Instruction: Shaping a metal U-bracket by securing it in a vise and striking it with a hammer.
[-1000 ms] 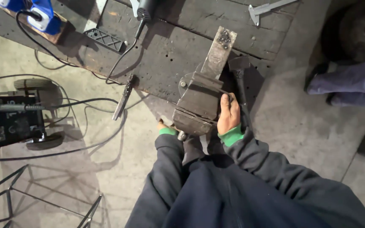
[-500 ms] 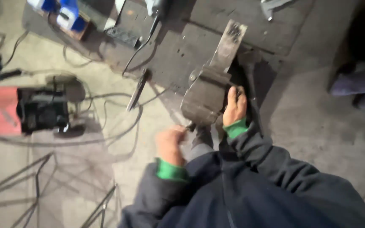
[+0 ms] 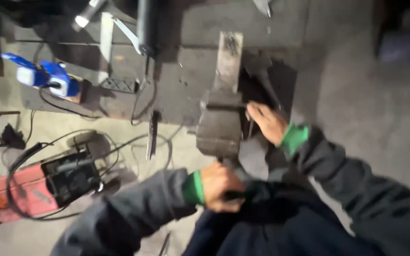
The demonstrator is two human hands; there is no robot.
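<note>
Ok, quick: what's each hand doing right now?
Left hand: closed in a fist around the vise handle below the bench vise.
Right hand: open, fingers resting against the vise's side, holding nothing visible.

Your left hand (image 3: 219,186) is closed on the handle just below the vise (image 3: 220,124), with your own dark jacket pressing in beneath it, so little room is left there. Your right hand (image 3: 267,122) sits tight against the vise's right side, hemmed by a dark metal piece (image 3: 264,78) behind it. Left of the vise, a hanging rod (image 3: 153,133) and loose cables (image 3: 141,102) cross the counter (image 3: 186,71) edge. Farther left the red welder (image 3: 39,185) blocks the floor (image 3: 357,109). To your right the floor lies open.
</note>
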